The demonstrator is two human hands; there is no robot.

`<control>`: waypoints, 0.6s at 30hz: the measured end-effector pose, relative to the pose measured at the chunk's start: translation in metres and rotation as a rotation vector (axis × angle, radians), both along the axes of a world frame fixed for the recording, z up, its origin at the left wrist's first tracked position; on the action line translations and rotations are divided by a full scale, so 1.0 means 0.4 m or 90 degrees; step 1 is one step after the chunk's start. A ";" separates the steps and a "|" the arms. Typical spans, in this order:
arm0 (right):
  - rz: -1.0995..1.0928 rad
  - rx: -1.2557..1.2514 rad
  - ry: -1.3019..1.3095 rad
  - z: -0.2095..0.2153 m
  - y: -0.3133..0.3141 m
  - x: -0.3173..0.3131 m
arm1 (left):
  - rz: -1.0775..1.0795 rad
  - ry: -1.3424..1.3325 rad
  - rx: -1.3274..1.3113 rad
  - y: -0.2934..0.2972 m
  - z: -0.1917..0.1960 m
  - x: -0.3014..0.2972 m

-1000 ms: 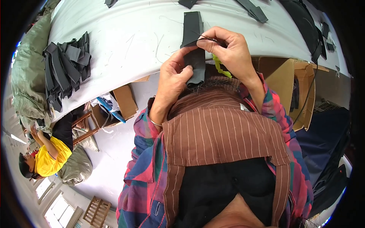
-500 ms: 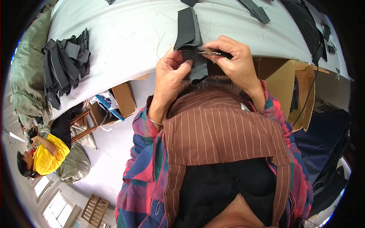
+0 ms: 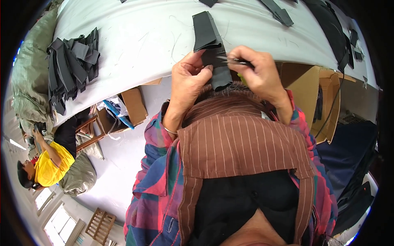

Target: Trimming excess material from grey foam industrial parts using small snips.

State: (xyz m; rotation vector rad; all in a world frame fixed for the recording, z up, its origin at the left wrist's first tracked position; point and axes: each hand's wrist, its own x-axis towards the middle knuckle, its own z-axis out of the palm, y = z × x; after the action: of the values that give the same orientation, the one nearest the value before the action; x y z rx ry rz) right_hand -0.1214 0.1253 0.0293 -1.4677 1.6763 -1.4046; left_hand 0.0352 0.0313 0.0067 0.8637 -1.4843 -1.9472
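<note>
My left hand [image 3: 189,76] is closed on a dark grey fabric piece [image 3: 217,67], thumb on top and fingers underneath. The piece hangs over the table's near edge, and its far part [image 3: 204,30] lies folded on the white tabletop. In my right hand [image 3: 257,67] is a pair of small thread snips [image 3: 240,62] with dark handles. Their metal tips point left, over the right edge of the fabric, and are smeared by motion. Whether the blades touch the cloth I cannot tell.
A heap of dark fabric strips [image 3: 73,65] lies on the table [image 3: 135,45] at the left. More dark pieces [image 3: 277,12] lie at the far side. Cardboard boxes [image 3: 298,84] stand below the table edge. A person in a yellow shirt [image 3: 53,163] works at far left.
My right hand has moved slightly right and down with the snips, away from the fold. The left hand and fabric have shifted a little right.
</note>
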 end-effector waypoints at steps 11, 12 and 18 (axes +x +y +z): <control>-0.172 -0.032 0.114 0.017 0.007 -0.032 | -0.033 0.070 0.057 -0.004 0.045 -0.010; -0.171 -0.041 0.185 0.016 0.005 -0.033 | -0.028 0.066 0.066 -0.003 0.045 -0.010; -0.172 -0.075 0.357 -0.006 -0.003 -0.024 | 0.003 -0.009 0.023 0.004 0.034 -0.008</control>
State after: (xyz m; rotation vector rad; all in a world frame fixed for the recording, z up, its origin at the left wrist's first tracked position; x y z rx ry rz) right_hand -0.1311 0.1239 0.0268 -1.8831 2.2318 -1.3170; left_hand 0.0319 0.0328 0.0203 0.8972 -1.4580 -1.9739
